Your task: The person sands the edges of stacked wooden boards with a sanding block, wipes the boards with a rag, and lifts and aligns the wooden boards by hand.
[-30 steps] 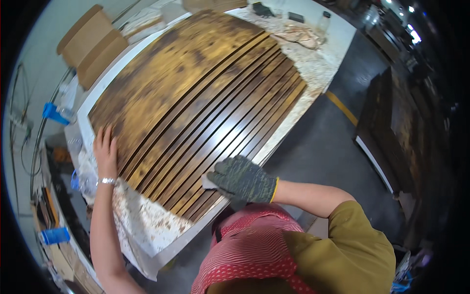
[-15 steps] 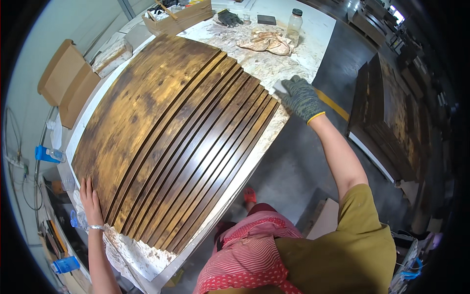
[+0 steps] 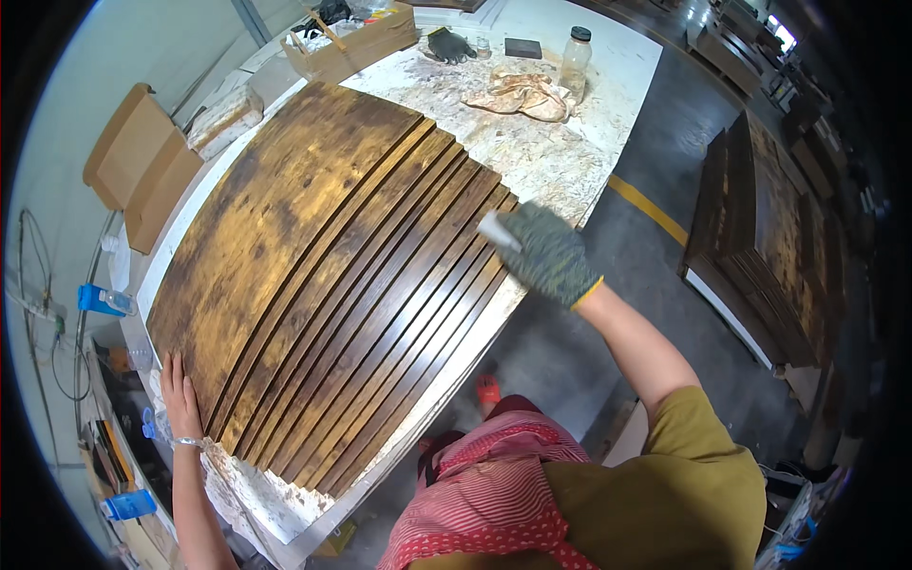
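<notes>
Wooden boards: left hand outstretched alongside, gloved right hand pinching white pad.

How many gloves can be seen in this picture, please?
2. A worn glove is on the right hand; a loose glove lies on the table, beside the filled box. More may be hidden in that box.

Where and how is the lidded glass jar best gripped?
Probably grip the glass jar around its body, below the dark lid, from the right: it stands upright, taller than wide, and the crumpled cloth lies close on its left.
</notes>
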{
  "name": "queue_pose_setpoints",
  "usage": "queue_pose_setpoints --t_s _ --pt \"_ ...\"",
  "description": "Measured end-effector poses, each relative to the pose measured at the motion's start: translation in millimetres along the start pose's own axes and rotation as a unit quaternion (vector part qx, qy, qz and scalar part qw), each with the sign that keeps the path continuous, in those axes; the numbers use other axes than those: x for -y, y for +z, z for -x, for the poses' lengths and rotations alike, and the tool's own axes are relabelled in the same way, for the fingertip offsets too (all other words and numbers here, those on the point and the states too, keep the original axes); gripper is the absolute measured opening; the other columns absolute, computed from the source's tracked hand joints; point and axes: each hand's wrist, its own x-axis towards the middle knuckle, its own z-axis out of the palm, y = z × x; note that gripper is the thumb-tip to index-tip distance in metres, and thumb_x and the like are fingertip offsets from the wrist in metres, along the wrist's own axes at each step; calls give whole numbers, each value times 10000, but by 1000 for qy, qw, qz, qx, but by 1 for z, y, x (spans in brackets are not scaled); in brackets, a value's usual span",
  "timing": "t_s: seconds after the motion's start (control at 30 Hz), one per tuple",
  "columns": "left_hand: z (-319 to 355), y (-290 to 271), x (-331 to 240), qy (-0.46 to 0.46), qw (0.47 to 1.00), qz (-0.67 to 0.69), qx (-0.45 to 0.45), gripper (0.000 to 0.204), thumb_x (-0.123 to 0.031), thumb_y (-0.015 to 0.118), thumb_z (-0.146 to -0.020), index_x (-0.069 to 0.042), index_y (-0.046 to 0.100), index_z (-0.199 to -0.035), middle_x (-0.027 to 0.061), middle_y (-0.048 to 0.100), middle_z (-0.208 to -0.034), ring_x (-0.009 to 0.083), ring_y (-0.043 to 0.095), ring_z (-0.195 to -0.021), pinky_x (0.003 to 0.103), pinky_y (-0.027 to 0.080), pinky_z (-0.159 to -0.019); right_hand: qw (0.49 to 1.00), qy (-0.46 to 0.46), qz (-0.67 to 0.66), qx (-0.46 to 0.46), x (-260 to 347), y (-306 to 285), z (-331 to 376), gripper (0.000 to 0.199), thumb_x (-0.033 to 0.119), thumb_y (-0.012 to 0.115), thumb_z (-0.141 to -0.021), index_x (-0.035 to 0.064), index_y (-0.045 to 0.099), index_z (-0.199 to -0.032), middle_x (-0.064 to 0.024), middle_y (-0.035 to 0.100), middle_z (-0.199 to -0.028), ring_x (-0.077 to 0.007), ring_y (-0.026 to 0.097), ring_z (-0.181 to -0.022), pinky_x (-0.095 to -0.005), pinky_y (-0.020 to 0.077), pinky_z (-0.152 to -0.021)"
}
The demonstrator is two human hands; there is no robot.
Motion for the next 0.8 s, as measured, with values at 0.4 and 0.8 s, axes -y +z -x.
queue_pose_setpoints --t_s 0.4,0.8 --pt "-3 5 2 58 997 -13 -43 486 -306 342 -1042 -102 425 -1475 159 341 -1547 357 290 -1424 453 167 -1201 998 16 20 -61 30 29 17 462 350 639 -866 86 636 -1246 -223 612 -1199 -388 570 -1129 -474 441 -995" --pt "-5 24 -1 87 984 90 -124 459 -326 434 -1016 -119 470 -1424 197 390 -1491 445 337 -1345 478 258 -1159 982 -141 -83 -97 295 70 108 406 292 705 -744 50 655 -1066 -146 589 -888 -311 595 -809 -439 481 -716"
